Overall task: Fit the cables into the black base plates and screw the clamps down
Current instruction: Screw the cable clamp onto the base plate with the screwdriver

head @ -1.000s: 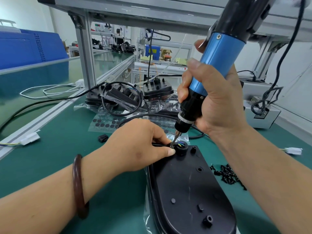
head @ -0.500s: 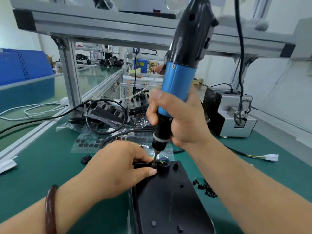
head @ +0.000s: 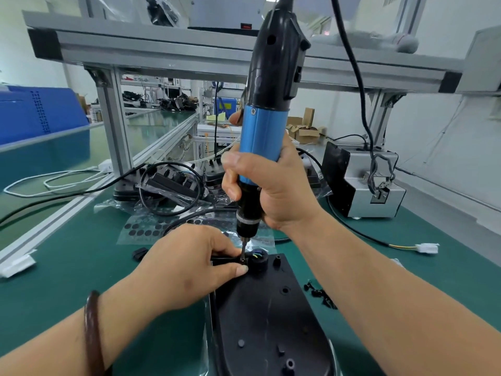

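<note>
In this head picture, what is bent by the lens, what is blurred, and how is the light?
Head view: the wide lens bows the overhead beam; the driver in the right hand and the clamp pinched by the left hand are sharp; the far room is soft; even light, with faint sheen on the base plate.

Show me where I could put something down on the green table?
The biggest bare patch of green table lies left, between the metal rail and the left hand. A smaller one lies right, between the white plug and the right arm. Behind the screwdriver, cables and bags crowd it.
</note>
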The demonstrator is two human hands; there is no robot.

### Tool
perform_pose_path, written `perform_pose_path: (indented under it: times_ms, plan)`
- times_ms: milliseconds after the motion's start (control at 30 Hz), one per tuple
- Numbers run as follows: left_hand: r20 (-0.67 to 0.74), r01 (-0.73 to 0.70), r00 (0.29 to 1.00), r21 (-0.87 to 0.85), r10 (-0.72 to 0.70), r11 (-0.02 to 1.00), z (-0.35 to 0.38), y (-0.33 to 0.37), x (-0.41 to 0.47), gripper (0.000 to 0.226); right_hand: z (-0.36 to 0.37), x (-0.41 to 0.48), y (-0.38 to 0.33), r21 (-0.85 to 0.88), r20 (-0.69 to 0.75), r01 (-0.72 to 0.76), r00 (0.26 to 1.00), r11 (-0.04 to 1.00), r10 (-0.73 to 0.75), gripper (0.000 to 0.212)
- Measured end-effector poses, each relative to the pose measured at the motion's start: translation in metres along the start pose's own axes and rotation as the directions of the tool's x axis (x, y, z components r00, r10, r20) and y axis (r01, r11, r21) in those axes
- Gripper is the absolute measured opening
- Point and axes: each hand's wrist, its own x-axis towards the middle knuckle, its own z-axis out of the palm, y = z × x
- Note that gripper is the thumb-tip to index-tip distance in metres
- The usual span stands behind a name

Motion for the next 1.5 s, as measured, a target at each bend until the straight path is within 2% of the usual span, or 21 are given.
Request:
perform_pose_path:
  times_ms: [400, 633, 800, 900, 1033, 1133, 1367, 1500]
  plan:
    - [0.006, -0.011, 1.0, 0.018, 0.01, 1.0, -0.001, 0.001, 0.0, 0.023, -0.002, 0.001, 0.004, 0.015, 0.094, -0.013, 0.995, 1.0, 0.012, 0.041]
    - [-0.018, -0.026, 0.999, 0.031, 0.026, 0.999, 0.0, 0.001, -0.001, 0.022, -0.004, 0.001, 0.005, 0.015, 0.078, -0.009, 0.997, 1.0, 0.008, 0.047]
    - [-0.019, -0.025, 0.999, 0.034, 0.026, 0.999, 0.0, 0.0, 0.0, 0.023, -0.002, 0.002, 0.006, 0.014, 0.079, -0.013, 0.997, 1.0, 0.012, 0.04]
    - [0.005, -0.06, 0.998, 0.024, 0.06, 0.998, -0.001, 0.003, -0.001, 0.022, -0.003, 0.001, 0.006, 0.057, 0.119, -0.03, 0.993, 0.998, 0.023, 0.037]
    - [0.117, -0.114, 0.987, -0.011, 0.114, 0.993, -0.008, 0.002, -0.001, 0.029, -0.001, 0.0, 0.008, 0.118, 0.195, -0.049, 0.981, 0.992, 0.026, 0.038]
    - [0.159, -0.123, 0.978, -0.085, 0.136, 0.989, -0.01, -0.001, 0.002, 0.023, 0.0, 0.001, 0.008, 0.093, 0.136, -0.064, 0.989, 0.994, 0.051, 0.042]
    - [0.113, -0.161, 0.979, -0.1, 0.172, 0.982, -0.005, -0.001, 0.005, 0.021, -0.004, -0.003, 0.004, 0.021, 0.053, -0.028, 0.998, 0.999, 0.027, 0.028]
    - [0.077, -0.151, 0.985, -0.074, 0.156, 0.986, -0.003, -0.005, 0.005, 0.026, -0.009, 0.007, -0.017, 0.034, -0.049, 0.067, 0.997, 0.997, -0.065, 0.035]
